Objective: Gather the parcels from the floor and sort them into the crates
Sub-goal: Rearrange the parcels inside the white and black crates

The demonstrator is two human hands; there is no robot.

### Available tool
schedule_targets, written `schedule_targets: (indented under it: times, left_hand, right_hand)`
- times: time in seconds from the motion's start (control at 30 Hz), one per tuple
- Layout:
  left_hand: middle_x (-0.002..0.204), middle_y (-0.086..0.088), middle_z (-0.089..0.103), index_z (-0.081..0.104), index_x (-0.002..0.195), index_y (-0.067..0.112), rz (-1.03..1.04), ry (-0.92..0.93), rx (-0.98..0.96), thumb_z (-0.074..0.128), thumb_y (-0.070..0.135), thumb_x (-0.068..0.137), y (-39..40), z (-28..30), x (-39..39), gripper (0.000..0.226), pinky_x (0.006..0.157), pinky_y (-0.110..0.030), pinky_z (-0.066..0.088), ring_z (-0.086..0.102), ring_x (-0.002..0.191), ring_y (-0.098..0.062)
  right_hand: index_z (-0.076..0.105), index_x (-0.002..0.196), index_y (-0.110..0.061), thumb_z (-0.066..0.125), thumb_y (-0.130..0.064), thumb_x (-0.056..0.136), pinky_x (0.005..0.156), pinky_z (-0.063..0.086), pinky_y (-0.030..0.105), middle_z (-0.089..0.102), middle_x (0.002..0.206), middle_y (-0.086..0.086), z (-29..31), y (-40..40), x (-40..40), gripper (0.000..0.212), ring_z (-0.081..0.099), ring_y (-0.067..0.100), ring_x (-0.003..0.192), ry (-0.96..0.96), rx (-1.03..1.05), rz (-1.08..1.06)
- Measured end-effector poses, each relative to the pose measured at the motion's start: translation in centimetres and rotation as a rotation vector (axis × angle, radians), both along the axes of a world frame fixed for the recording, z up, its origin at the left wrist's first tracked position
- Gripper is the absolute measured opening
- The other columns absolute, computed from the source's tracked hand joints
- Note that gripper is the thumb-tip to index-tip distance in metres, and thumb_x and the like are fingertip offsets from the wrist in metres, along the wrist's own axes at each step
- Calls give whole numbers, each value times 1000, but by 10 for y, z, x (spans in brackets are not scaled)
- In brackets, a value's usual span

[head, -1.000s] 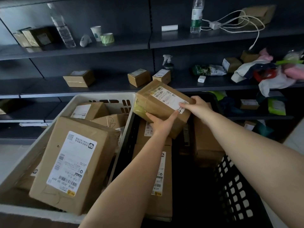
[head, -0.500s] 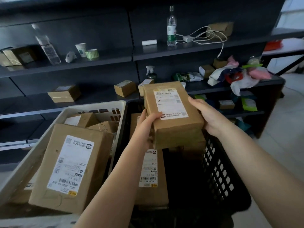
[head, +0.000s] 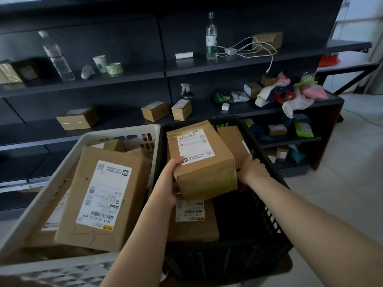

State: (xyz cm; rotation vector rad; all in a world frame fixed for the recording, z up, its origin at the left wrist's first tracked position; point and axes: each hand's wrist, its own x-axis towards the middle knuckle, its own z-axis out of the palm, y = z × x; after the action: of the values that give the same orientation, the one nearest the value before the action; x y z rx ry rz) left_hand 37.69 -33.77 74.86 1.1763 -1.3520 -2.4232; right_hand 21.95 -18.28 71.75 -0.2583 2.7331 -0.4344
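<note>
Item one, nearest me: my left hand (head: 169, 186), its grip grasping the near left corner of the held parcel (head: 202, 160), thumb on the label's edge. Item two: my right hand (head: 251, 167), fingers curled round the same parcel's right side, part hidden behind the box. Item three: that held parcel, a brown carton, white shipping label facing up, tilted, held above the black crate (head: 267, 204). Item four: the black crate, lattice-walled, to the right; inside it a flat parcel (head: 193, 222) with a barcode label lies under the held one, and another carton (head: 233, 141) stands against the far wall. Item five: the white crate (head: 116, 134), touching the black crate's left side, heaped with parcels; the topmost is a large carton (head: 103, 199) lying slanted, label up. Item six, beyond the crates: dark shelving (head: 128, 79). On its middle shelf I count three small cartons, a spray bottle (head: 187, 94), a green packet (head: 226, 97), a white plug (head: 224, 106) and a heap of bags and cloth (head: 290, 94). On its upper shelf: a tilted clear bottle (head: 57, 56), a paper cup (head: 100, 63), a roll of green tape (head: 114, 69), an upright bottle (head: 211, 38) and a white cable (head: 252, 49). Further small boxes sit on the lower right shelf; I cannot read their labels.
</note>
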Motion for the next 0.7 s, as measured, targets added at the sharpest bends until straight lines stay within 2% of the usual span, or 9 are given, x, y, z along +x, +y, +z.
schedule_targets:
  times: [0.13, 0.2, 0.3, 0.47, 0.6, 0.7]
  left_hand:
    - [97, -9, 69, 60, 96, 27, 50, 1, -1, 73, 43, 66, -12, -7, 8, 36, 65, -42, 52, 63, 92, -31]
    - [97, -8, 68, 59, 95, 27, 63, -23, -29, 73, 43, 67, -20, -10, 12, 35, 64, -40, 51, 62, 91, -30]
    - [97, -8, 67, 59, 95, 25, 60, -58, -55, 73, 42, 68, -25, -12, 13, 34, 65, -39, 48, 61, 91, -29]
    - [100, -8, 64, 56, 94, 27, 56, -97, -127, 73, 39, 70, -26, -9, 9, 32, 64, -37, 45, 58, 92, -29]
    - [105, -6, 63, 54, 111, 32, 68, -64, -192, 74, 37, 70, -24, -11, 7, 46, 67, -38, 47, 58, 96, -29]
    - [102, -3, 62, 51, 110, 35, 81, -70, -207, 75, 36, 70, -17, -11, 6, 47, 65, -37, 46, 57, 93, -26]
  right_hand:
    - [11, 144, -13, 62, -52, 79, 98, 39, 55, 25, 141, 16, -15, -19, -2, 91, 32, 36, 126, 128, -14, -10]
    - [13, 145, -17, 62, -57, 77, 99, 34, 60, 27, 140, 15, -23, -24, -1, 92, 32, 37, 126, 176, 0, -17]
    - [9, 147, -22, 57, -61, 77, 100, 27, 58, 29, 139, 15, -37, -28, 3, 93, 32, 36, 125, 248, 89, 1]
    - [22, 141, -25, 62, -47, 74, 99, 25, 54, 30, 135, 15, -40, -37, -2, 81, 30, 35, 122, 482, 163, 207]
    - [28, 138, -25, 55, -47, 82, 102, 20, 55, 29, 136, 14, -46, -45, -6, 66, 26, 34, 127, 539, 226, 350]
    - [25, 144, -24, 45, -44, 90, 106, 17, 54, 28, 143, 9, -63, -50, 4, 61, 25, 31, 131, 517, 272, 503]
